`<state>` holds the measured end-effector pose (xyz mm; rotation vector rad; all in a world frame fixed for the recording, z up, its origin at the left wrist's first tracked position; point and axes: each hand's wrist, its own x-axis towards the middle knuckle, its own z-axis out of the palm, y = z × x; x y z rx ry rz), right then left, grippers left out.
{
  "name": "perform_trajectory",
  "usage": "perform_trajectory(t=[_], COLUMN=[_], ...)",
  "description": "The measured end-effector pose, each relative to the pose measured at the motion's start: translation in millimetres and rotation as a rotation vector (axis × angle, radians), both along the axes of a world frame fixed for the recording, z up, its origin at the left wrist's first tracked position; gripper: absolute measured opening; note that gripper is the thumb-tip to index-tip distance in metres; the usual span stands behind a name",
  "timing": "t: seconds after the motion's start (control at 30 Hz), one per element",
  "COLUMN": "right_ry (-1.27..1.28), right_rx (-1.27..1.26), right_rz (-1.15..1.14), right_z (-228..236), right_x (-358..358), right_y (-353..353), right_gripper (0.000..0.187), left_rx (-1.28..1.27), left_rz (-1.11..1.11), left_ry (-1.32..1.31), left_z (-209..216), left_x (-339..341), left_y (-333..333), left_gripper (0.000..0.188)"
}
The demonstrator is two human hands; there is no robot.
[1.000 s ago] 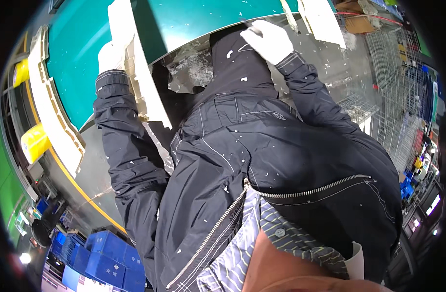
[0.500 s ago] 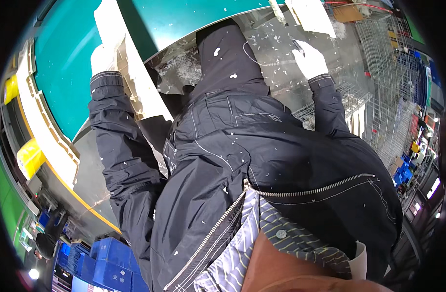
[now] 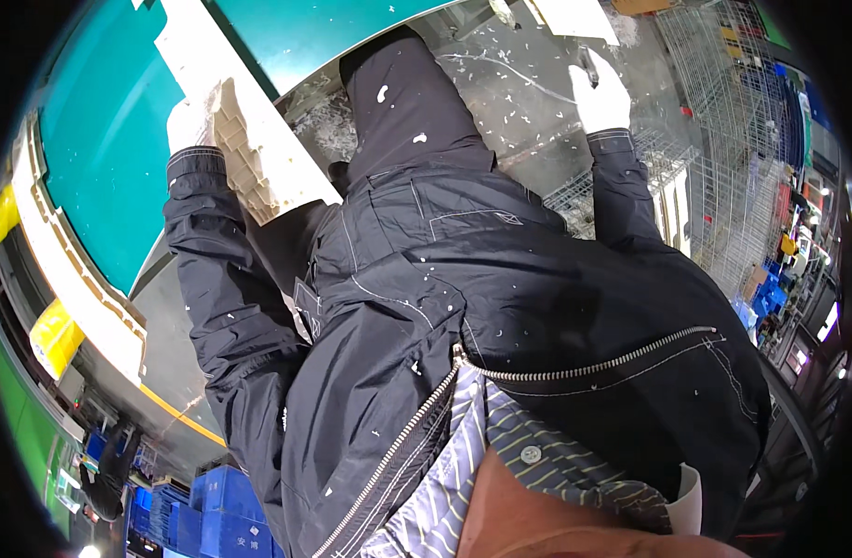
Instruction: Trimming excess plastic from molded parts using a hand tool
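carries the right hand [image 3: 601, 98] well out to the right, compared with a second ago beside the table [image 3: 100, 158] edge, and tilts the panel [image 3: 268, 139] differently, showing more of its ribbed side [image 3: 238, 153] than in the earlier view.

pinches a small dark tool [image 3: 588, 67] in the white-gloved right hand, with thumb and fingers closed around it and angled away from the body, above the grey floor [image 3: 547, 139] and well apart from the panel.

grips the panel by its left edge with the left hand [image 3: 189, 128], gloved in white too. shows little of the separate fingers there, white against white. holds the panel slantwise, from over the green table at the far end, across the table's edge, to near the left hip at the close end, with the ribbed side turned left and the smooth face turned right.

wears a black jacket [image 3: 537, 279], unzipped over a striped shirt [image 3: 444, 456], and dark trousers [image 3: 398, 102] with white scraps stuck on; has more such scraps strewn over the floor.

has a second panel [image 3: 61, 251] along the table's left side, yellow objects [image 3: 56, 337] past it, a white board [image 3: 574, 17] just beyond the right hand, wire cages [image 3: 742, 102] to the right and blue crates [image 3: 231, 511] at lower left.
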<state>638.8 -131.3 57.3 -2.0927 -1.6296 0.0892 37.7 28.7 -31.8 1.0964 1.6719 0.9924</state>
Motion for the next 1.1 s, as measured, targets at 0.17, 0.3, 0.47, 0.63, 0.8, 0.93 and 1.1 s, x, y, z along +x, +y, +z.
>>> perform_trajectory(t=[0.17,0.3,0.47,0.63,0.8,0.93,1.1], right_ry=[-0.041,0.354,0.985,-0.5,-0.158,-0.215,0.368], right_rx=[-0.066,-0.197,-0.049,-1.202,-1.678,-1.278,-0.583], right_rz=[-0.078,-0.511,-1.06,-0.284,-0.27,-0.132,0.222], right_z=[-24.5,-93.1,-121.9,-109.3,-103.2,-108.4,-63.9], right_x=[35.3,142.6,208.9,222.2,214.3,170.6,12.1], right_y=[-1.9,-29.6,-70.4,-107.3,-99.9,-85.5,-23.4], right_gripper=[0.045,0.031,0.021,0.047,0.064,0.065,0.045], left_rx=[-0.055,-0.076,-0.088,-0.097,-0.051,-0.109,-0.065], left_rz=[0.06,0.036,0.088,0.032,0.033,0.153,0.065], left_ry=[0.012,-0.028,-0.26,-0.134,-0.222,-0.174,-0.174], left_z=[7.4,10.7,-1.1,-10.7,-8.6,17.8,29.0], left_x=[3.1,5.7,19.4,-8.7,-5.5,8.3,11.5], left_y=[-7.8,-11.7,-13.7,-14.5,-18.0,-46.2,-83.9], left_gripper=[0.052,0.052,0.047,0.037,0.029,0.031,0.035])
